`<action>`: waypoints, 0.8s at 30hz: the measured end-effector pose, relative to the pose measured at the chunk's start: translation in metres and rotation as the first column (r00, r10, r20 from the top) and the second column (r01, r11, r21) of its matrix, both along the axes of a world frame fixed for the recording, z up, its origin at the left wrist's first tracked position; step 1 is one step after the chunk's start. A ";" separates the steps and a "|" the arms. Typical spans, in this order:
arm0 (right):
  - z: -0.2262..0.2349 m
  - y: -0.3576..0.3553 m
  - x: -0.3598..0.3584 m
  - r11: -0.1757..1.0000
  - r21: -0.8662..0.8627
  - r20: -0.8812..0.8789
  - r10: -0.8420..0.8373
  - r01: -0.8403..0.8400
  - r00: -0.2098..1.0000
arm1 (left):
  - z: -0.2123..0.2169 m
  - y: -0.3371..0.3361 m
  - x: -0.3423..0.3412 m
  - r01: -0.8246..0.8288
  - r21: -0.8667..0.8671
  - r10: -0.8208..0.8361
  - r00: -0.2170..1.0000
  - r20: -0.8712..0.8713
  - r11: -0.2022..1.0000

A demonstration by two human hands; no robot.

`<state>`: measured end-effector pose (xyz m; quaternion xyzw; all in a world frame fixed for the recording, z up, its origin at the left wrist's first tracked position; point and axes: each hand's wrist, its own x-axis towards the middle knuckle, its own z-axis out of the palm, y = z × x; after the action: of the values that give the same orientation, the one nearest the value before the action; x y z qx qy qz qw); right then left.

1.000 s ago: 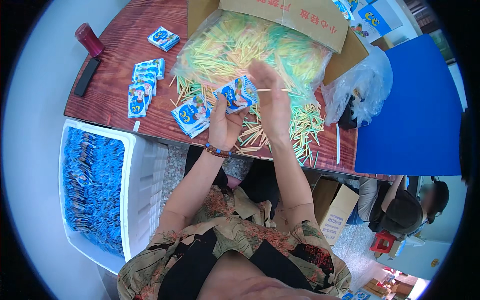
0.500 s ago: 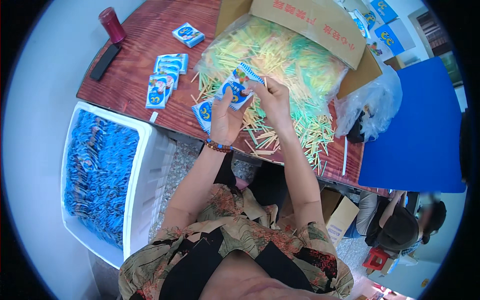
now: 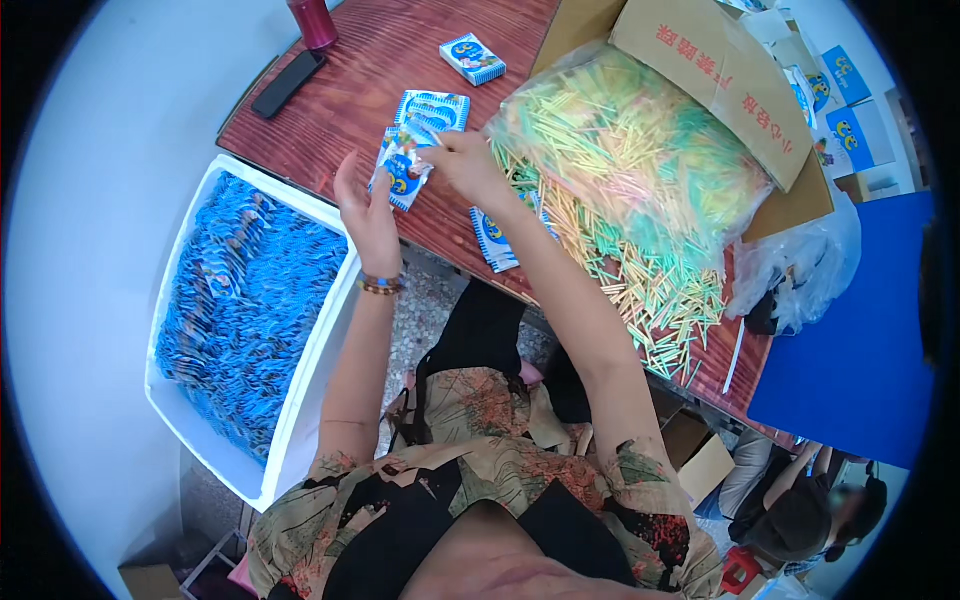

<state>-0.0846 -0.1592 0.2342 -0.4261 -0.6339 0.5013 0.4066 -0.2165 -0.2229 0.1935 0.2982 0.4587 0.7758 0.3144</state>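
Observation:
A blue-and-white printed packet point(image 3: 404, 178) is at the small group of packets on the red-brown table. The fingers of my right hand point(image 3: 468, 172) are closed on its upper right edge. My left hand point(image 3: 372, 222) is at the packet's left side, fingers apart and thumb against or close to its edge. More of the same packets point(image 3: 433, 107) lie just beyond, partly covered. Another packet point(image 3: 494, 240) rests near the table's front edge, partly hidden by my right forearm. A small stack of packets point(image 3: 473, 60) sits farther back.
A white foam box point(image 3: 300, 385) full of blue packets stands left. A phone point(image 3: 289, 84) and a red bottle point(image 3: 314, 24) are at the far left. Coloured thin sticks point(image 3: 665, 300) spill from a plastic bag by a cardboard box point(image 3: 715, 75). Another person point(image 3: 790, 510) sits at lower right.
Both hands have moved left with the packet from near the sticks to the packet group. My left hand has loosened from it and spread its fingers. The view has shifted left.

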 end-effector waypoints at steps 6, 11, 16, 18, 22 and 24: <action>-0.036 0.029 -0.017 0.998 0.055 0.446 -0.055 0.035 0.893 | -0.027 0.034 -0.033 0.010 -0.569 -0.498 0.496 -0.711 0.822; -0.044 0.026 0.022 0.965 0.196 0.355 -0.238 0.177 0.904 | -0.038 0.041 0.005 -0.194 -0.469 -0.365 0.407 -0.837 0.862; -0.018 -0.020 0.089 0.953 0.156 0.271 -0.293 0.259 0.917 | -0.053 0.058 0.006 -0.201 -0.324 -0.237 0.361 -0.902 0.925; -0.026 -0.051 0.130 0.950 0.047 0.294 -0.307 0.307 0.905 | -0.055 0.058 0.018 -0.181 -0.345 -0.265 0.357 -0.895 0.921; -0.042 -0.090 0.179 0.938 0.087 0.365 -0.343 0.336 0.865 | -0.051 0.055 0.046 -0.194 -0.122 -0.066 0.275 -0.959 0.973; -0.038 -0.104 0.186 0.926 0.085 0.437 -0.366 0.367 0.822 | -0.035 0.034 0.070 -0.174 -0.057 -0.012 0.252 -0.968 0.983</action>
<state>0.1011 -0.2632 0.1963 -0.6437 -0.6152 0.3040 0.3388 -0.1462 -0.1893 0.1581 0.6600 0.6272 0.4106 -0.0491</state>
